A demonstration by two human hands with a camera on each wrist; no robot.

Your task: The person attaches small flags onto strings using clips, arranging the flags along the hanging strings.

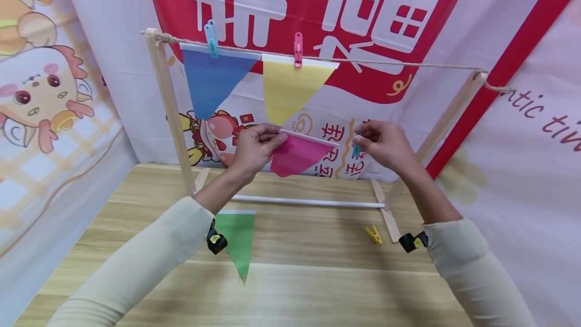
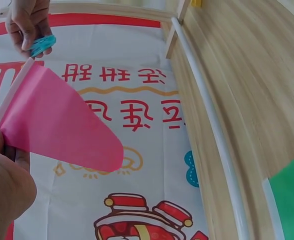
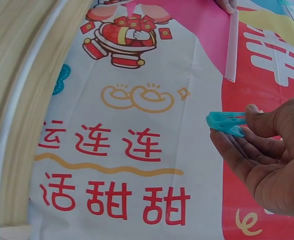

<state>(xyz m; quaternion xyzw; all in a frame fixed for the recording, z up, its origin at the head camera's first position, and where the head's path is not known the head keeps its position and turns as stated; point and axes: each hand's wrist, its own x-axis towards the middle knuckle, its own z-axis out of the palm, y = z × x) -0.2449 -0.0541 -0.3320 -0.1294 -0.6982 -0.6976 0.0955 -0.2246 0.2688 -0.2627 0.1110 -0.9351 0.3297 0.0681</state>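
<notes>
My left hand (image 1: 255,149) pinches a pink pennant (image 1: 299,155) by one end of its white top edge, below the twine. In the right wrist view, a teal clothespin (image 3: 227,122) sits between the thumb and fingers of my right hand (image 3: 277,160). That hand is to the right of the pennant and apart from it. Above, a blue pennant (image 1: 215,79) hangs from the twine (image 1: 386,63) under a light-blue clothespin (image 1: 211,39). Beside it hangs a yellow pennant (image 1: 292,85) with a pink clothespin (image 1: 298,49).
The twine runs between two wooden posts (image 1: 170,110), joined low down by a white rod (image 1: 308,201). On the wooden table (image 1: 308,291) lie a green pennant (image 1: 240,241) and, near the right foot of the stand, a yellow clothespin (image 1: 373,234). A printed cloth (image 1: 136,90) hangs behind.
</notes>
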